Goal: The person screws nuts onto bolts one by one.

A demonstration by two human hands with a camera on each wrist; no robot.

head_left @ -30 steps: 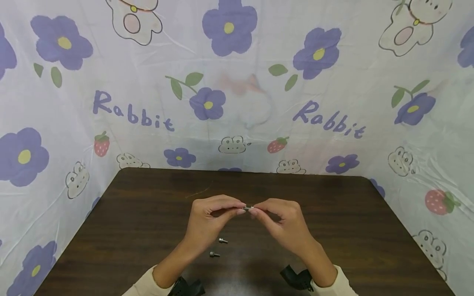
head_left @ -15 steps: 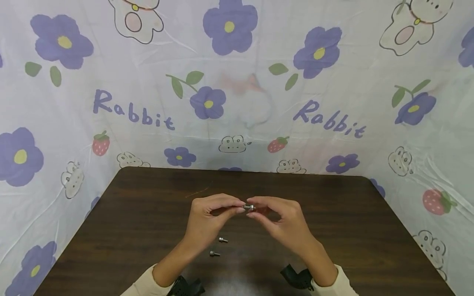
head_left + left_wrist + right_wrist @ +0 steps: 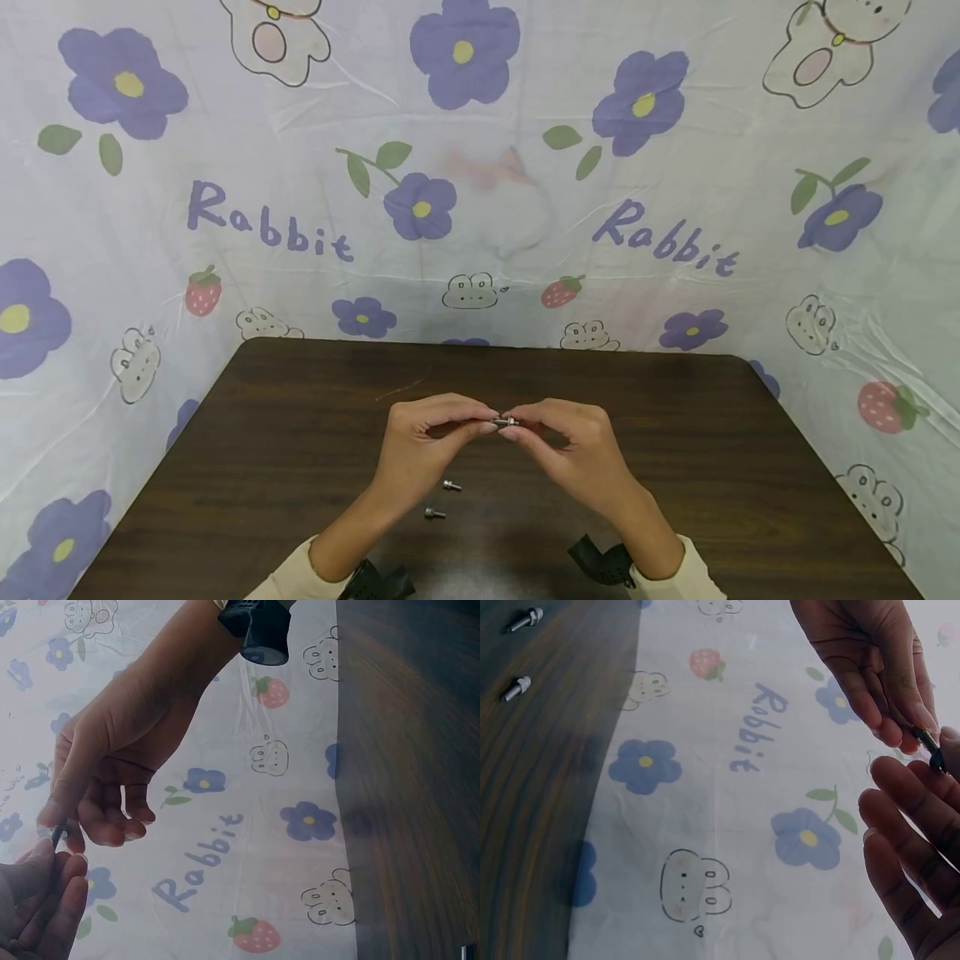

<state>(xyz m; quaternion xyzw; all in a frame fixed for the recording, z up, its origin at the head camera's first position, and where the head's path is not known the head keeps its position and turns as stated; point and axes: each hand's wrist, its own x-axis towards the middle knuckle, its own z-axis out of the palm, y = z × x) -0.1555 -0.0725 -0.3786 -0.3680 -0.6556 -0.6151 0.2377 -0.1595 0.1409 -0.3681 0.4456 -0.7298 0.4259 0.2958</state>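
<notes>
A small metal bolt (image 3: 505, 422) is held level between the two hands above the table. In the head view, my left hand (image 3: 423, 437) pinches its left end between thumb and fingers. The thumb and index fingertip of my right hand (image 3: 577, 442) close on its right end, where a wider part shows. The right wrist view shows the dark bolt (image 3: 927, 740) spanning the fingertips of both hands; the remaining fingers of the right hand are spread loosely. Fingertips hide both ends of the bolt.
Two more metal bolts, one farther (image 3: 452, 485) and one nearer (image 3: 435, 514), lie on the dark wooden table (image 3: 300, 467). A printed cloth (image 3: 480, 250) hangs behind and at the sides. Black devices sit at both wrists.
Half a second ago my right fingertips stood apart from the bolt's right end; now they close on it again. My left hand keeps its hold. The head view shifts slightly.
</notes>
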